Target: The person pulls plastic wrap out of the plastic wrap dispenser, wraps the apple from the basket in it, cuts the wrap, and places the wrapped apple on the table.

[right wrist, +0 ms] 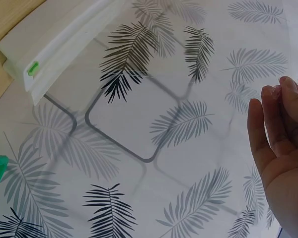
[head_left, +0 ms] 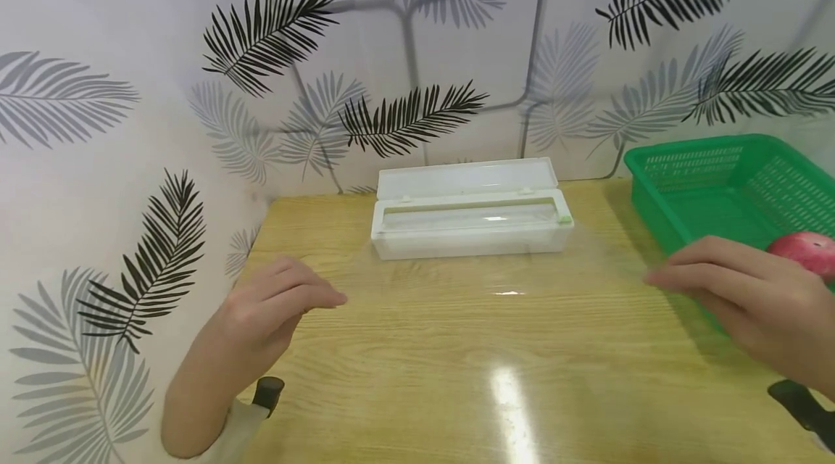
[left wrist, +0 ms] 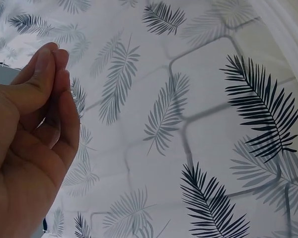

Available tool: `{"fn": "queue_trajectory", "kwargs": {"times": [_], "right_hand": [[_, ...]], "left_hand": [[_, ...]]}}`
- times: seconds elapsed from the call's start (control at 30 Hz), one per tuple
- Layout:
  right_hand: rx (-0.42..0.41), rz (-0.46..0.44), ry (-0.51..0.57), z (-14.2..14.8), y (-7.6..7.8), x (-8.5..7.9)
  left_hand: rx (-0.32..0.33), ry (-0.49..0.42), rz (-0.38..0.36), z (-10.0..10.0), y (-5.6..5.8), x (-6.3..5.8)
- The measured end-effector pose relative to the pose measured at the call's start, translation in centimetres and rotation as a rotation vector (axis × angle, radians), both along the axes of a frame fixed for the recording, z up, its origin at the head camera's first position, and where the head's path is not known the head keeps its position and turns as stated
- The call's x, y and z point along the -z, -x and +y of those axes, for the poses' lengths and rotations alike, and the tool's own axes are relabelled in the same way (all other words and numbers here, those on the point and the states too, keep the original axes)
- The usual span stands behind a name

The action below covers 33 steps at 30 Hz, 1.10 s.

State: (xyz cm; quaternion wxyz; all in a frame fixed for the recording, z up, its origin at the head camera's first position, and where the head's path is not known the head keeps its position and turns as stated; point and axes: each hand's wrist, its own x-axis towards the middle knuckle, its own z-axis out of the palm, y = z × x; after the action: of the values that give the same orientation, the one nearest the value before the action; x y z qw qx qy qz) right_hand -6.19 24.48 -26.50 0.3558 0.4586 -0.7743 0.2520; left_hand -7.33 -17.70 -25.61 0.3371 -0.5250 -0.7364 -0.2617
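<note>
A white cling film dispenser box stands at the back of the table with its lid raised and a roll inside. From it a sheet of clear cling film stretches toward me, barely visible apart from a few glints. My left hand pinches the film's left corner between thumb and fingertips, also seen in the left wrist view. At the other side my right hand pinches the right corner; a crumpled bit of film shows at its fingertips in the right wrist view. The film hangs above the table between both hands.
A green plastic basket stands on the right, beyond my right hand, with a round red-pink fruit in it. The wooden table meets a leaf-patterned wall at the back and left.
</note>
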Motion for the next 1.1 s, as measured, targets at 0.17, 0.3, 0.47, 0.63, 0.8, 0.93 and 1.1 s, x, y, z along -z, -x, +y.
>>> {"fn": "queue_trajectory", "kwargs": {"times": [0.17, 0.3, 0.47, 0.63, 0.8, 0.93, 1.1], "right_hand": [[-0.065, -0.046, -0.003, -0.2, -0.2, 0.3], [-0.108, -0.067, 0.001, -0.3, -0.4, 0.4], [-0.145, -0.081, 0.010, -0.3, -0.4, 0.6], [-0.186, -0.098, 0.004, -0.5, -0.4, 0.7], [-0.201, -0.106, -0.014, -0.5, -0.4, 1.0], [-0.197, -0.139, -0.052, -0.4, -0.4, 1.5], [-0.187, -0.160, -0.067, -0.3, -0.3, 2.1]], "left_hand": [[0.009, 0.031, -0.049, -0.1, -0.2, 0.4], [0.003, 0.042, -0.074, -0.2, -0.2, 0.7], [0.001, 0.056, -0.114, -0.2, -0.2, 1.4], [-0.014, 0.075, -0.134, -0.2, -0.1, 2.2], [0.001, 0.083, -0.164, -0.3, 0.1, 3.0], [0.008, 0.082, -0.196, -0.2, 0.2, 3.6], [0.003, 0.097, -0.249, -0.2, 0.4, 4.4]]}}
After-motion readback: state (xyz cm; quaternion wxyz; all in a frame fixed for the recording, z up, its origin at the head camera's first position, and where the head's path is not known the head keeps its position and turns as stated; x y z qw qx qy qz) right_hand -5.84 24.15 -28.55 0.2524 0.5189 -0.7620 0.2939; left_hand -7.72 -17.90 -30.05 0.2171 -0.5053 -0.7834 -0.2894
